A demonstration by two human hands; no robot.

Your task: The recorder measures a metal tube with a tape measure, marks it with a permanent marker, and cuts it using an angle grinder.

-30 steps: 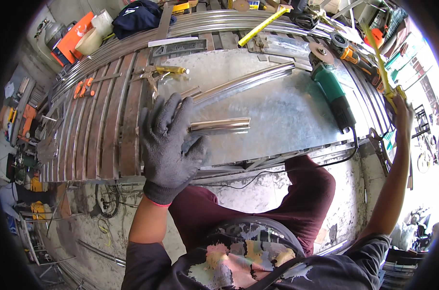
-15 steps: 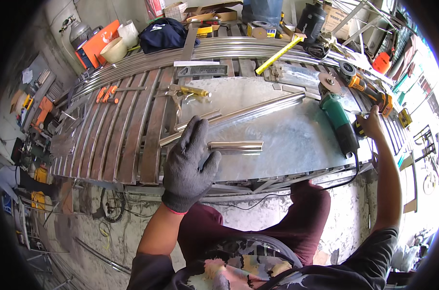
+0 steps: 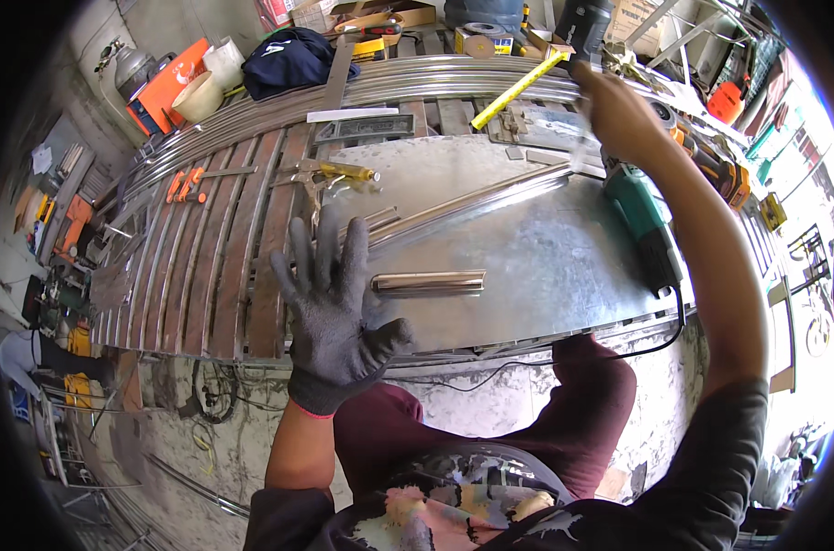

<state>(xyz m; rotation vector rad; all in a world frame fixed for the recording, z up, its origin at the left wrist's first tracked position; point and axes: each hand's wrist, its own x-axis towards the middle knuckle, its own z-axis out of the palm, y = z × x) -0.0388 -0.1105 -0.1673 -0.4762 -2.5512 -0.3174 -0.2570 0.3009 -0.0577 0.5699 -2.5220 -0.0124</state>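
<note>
Moved since the earlier frame: bare right hand (image 3: 624, 115), from the right end of the table to above the head of the grinder; left hand in dark grey knit glove (image 3: 334, 308), fingers now fanned out.

Short polished metal tube (image 3: 431, 282): one, lying crosswise on a flat grey sheet of metal (image 3: 518, 248), near its front edge, just right of the gloved fingers.

Left hand: fingers and thumb spread apart, over the front of the table; contact with anything beneath cannot be told.

Right hand: blurred, well apart from the left; its grip cannot be told.

Green-and-black angle grinder (image 3: 637, 202): on the right of the sheet, its head hidden behind the right hand and wrist; black cord (image 3: 610, 356) looping below the front edge.

Long polished metal tubes (image 3: 477, 207): slanting across the sheet, behind the short one.

Yellow measuring strip (image 3: 518, 92): slanting, beyond the sheet's rear edge.

Metal tool with yellow cylindrical part (image 3: 348, 171): at the sheet's rear left corner.

Orange-handled metal tool (image 3: 185, 186): on the rust-brown slatted table (image 3: 229, 248).

Dark blue cloth item (image 3: 288, 62) and cream bowl (image 3: 197, 97): rear left.
</note>
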